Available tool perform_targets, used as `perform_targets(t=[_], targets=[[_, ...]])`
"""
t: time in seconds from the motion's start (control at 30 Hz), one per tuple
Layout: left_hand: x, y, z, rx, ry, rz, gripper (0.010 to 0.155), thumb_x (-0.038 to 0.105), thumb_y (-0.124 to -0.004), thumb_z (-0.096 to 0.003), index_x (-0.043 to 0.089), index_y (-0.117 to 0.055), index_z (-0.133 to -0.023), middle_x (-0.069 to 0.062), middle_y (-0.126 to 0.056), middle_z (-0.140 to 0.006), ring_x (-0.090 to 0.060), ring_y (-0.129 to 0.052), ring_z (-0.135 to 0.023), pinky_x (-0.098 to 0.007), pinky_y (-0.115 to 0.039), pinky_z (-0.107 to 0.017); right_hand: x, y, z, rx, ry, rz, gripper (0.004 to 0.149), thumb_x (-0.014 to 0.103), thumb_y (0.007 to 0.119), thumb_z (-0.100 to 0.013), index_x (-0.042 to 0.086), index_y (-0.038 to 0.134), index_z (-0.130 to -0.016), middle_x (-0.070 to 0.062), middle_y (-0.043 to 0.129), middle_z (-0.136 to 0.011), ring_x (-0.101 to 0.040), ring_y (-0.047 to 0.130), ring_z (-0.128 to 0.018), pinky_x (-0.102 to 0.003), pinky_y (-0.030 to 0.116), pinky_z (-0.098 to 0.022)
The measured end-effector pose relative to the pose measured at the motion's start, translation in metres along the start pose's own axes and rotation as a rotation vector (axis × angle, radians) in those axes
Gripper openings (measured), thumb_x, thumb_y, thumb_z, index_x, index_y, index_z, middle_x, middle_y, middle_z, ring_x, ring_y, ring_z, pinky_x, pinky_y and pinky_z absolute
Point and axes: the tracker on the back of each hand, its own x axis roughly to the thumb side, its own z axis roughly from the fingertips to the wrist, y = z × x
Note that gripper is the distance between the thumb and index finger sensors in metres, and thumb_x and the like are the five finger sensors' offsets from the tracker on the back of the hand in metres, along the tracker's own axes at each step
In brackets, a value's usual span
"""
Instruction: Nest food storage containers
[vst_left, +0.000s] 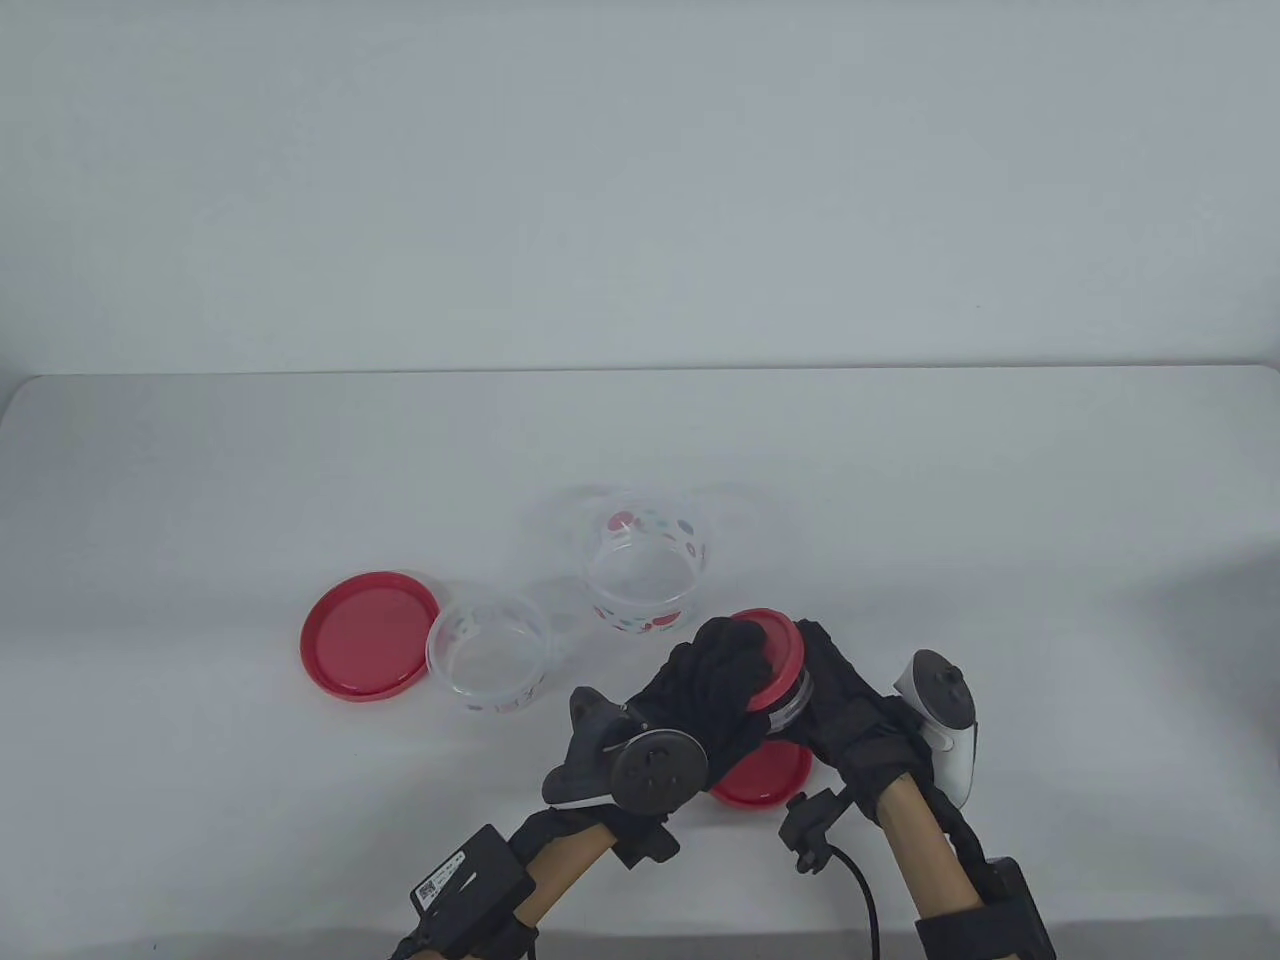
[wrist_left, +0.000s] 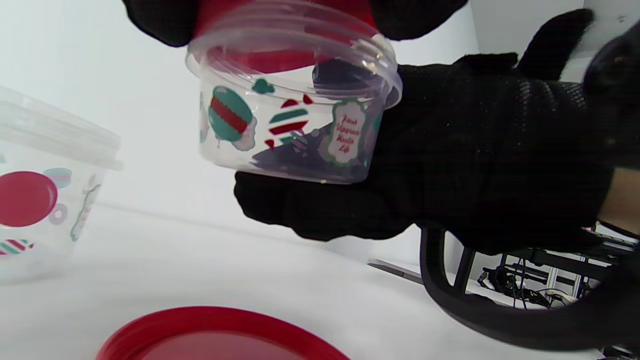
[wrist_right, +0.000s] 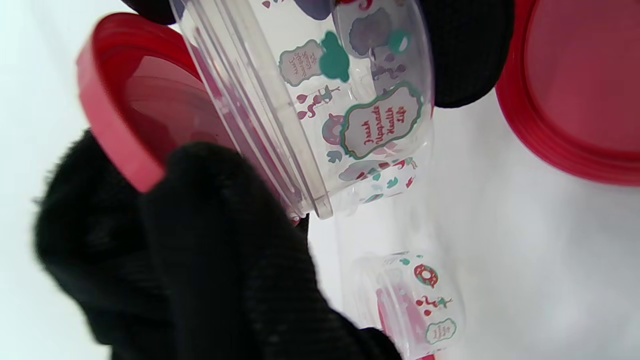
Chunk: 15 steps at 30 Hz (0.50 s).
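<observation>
A small clear printed container (vst_left: 790, 697) with a small red lid (vst_left: 775, 650) is held above the table near the front edge. My left hand (vst_left: 735, 665) grips the lid; its fingers (wrist_right: 200, 240) wrap the lid's edge (wrist_right: 120, 105). My right hand (vst_left: 820, 690) grips the container's body (wrist_left: 290, 125) from the side and below. In the right wrist view the lid stands tilted, apart from the container's rim (wrist_right: 260, 115). A medium clear container (vst_left: 490, 655) and a large clear container (vst_left: 645, 575) stand open on the table.
A large red lid (vst_left: 365, 635) lies flat, touching the medium container's left side. Another red lid (vst_left: 765, 778) lies on the table under my hands; it also shows in the left wrist view (wrist_left: 220, 335) and the right wrist view (wrist_right: 580, 85).
</observation>
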Motion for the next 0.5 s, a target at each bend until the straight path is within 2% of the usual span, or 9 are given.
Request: perform_targets(t=[0.1,0.2,0.5], targets=[[-0.005,-0.004,0.005,-0.014,0.016,0.028,0.067,0.049,-0.052,-0.0652,0.025,-0.016,-0.117,-0.009,-0.035,-0.126,-0.039,-0.039,-0.116,-0.054,-0.045,-0.081,-0.002,0.001,-0.001,0.027,-0.003,-0.032,0.074,0.052,0.045,-0.068,-0.003,0.025,-0.113,-0.035,0.037,-0.108,-0.053,0.066,-0.085,-0.056,0.070,-0.053],[-0.009,-0.008,0.007,-0.035,0.033,0.026,0.064,0.048,-0.050,-0.0654,0.028,-0.022,-0.119,-0.008,-0.034,-0.127,-0.038,-0.037,-0.117,-0.054,-0.044,-0.082,-0.003,0.002,-0.001,0.047,0.008,-0.024,0.073,0.052,0.045,-0.068,0.000,0.026,-0.115,-0.038,0.032,-0.108,-0.057,0.062,-0.086,-0.058,0.068,-0.054],[-0.006,-0.012,0.007,-0.047,0.034,-0.001,0.061,0.046,-0.050,-0.0659,0.028,-0.028,-0.120,-0.009,-0.033,-0.126,-0.039,-0.037,-0.116,-0.055,-0.045,-0.081,-0.004,0.004,-0.002,0.033,-0.004,0.012,0.070,0.050,0.045,-0.068,0.001,0.026,-0.115,-0.037,0.030,-0.109,-0.055,0.061,-0.086,-0.056,0.068,-0.055]])
